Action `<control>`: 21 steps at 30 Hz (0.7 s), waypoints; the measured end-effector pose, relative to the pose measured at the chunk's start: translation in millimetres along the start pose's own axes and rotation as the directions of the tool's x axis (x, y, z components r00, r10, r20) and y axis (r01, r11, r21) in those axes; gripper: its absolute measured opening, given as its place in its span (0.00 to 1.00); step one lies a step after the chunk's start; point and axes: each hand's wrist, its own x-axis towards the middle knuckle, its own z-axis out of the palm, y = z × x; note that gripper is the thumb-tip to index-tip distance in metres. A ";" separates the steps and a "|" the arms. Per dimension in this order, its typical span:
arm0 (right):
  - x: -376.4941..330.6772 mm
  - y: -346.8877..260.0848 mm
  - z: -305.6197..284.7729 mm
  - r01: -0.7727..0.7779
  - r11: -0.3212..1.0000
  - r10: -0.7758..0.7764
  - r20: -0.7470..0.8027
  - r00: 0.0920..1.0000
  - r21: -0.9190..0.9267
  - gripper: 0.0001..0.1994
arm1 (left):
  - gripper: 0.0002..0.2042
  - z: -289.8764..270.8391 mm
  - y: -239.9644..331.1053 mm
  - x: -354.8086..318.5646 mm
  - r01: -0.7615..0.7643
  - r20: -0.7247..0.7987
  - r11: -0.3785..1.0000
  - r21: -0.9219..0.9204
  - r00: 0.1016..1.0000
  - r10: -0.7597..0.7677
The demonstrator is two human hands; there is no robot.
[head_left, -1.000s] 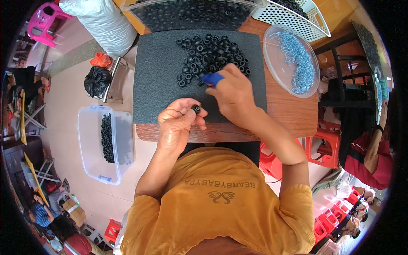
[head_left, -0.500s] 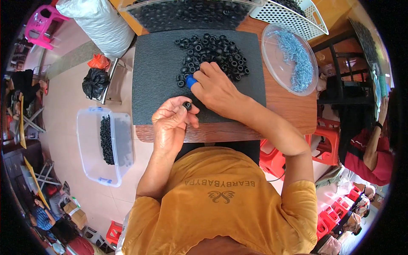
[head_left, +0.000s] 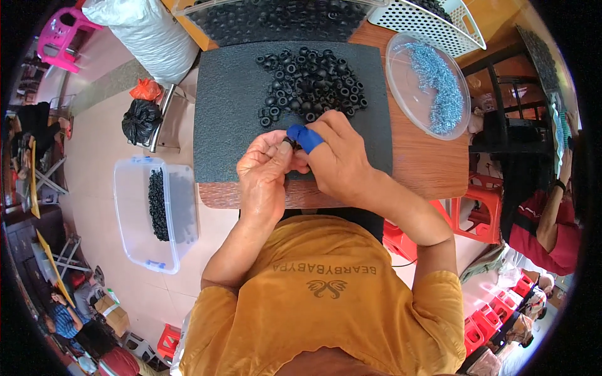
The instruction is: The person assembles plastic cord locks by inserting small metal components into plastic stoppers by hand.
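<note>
My left hand [head_left: 266, 164] pinches a small black ring-shaped part [head_left: 290, 143] between thumb and fingertips, above the near edge of a dark grey foam mat [head_left: 229, 106]. Against it press the fingers of my right hand [head_left: 338, 153], whose thumb wears a blue cover [head_left: 305, 138]. Whether the right fingers hold a second piece is hidden behind them. Just beyond both hands lies a loose pile of similar black round parts [head_left: 313, 81], many with a hole in the end.
A round clear tray [head_left: 399, 100] with shiny blue bits sits on the table's right. Beyond the mat stand a clear bin [head_left: 282, 28] of black parts and a white perforated basket [head_left: 426, 28]. On the floor at left is a clear plastic box [head_left: 135, 219]; red stools [head_left: 483, 213] stand at right.
My right hand has come back from the pile toward me and now meets my left hand at the black part. The left hand has shifted slightly to the right.
</note>
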 end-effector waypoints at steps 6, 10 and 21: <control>-8.6 -5.4 4.8 0.025 0.999 -0.027 -0.058 0.998 -0.025 0.17 | 0.06 10.0 -9.5 -0.9 0.000 -0.017 0.998 -0.059 1.000 -0.001; -12.1 -9.1 7.1 -0.029 1.000 0.029 -0.092 0.995 0.005 0.17 | 0.05 13.3 -13.1 -1.2 -0.021 -0.032 0.995 -0.094 0.999 0.019; -14.6 -12.0 0.7 -0.165 0.985 0.170 -0.181 0.969 0.040 0.14 | 0.08 9.9 -22.8 -1.3 -0.113 -0.024 0.993 -0.035 0.993 0.112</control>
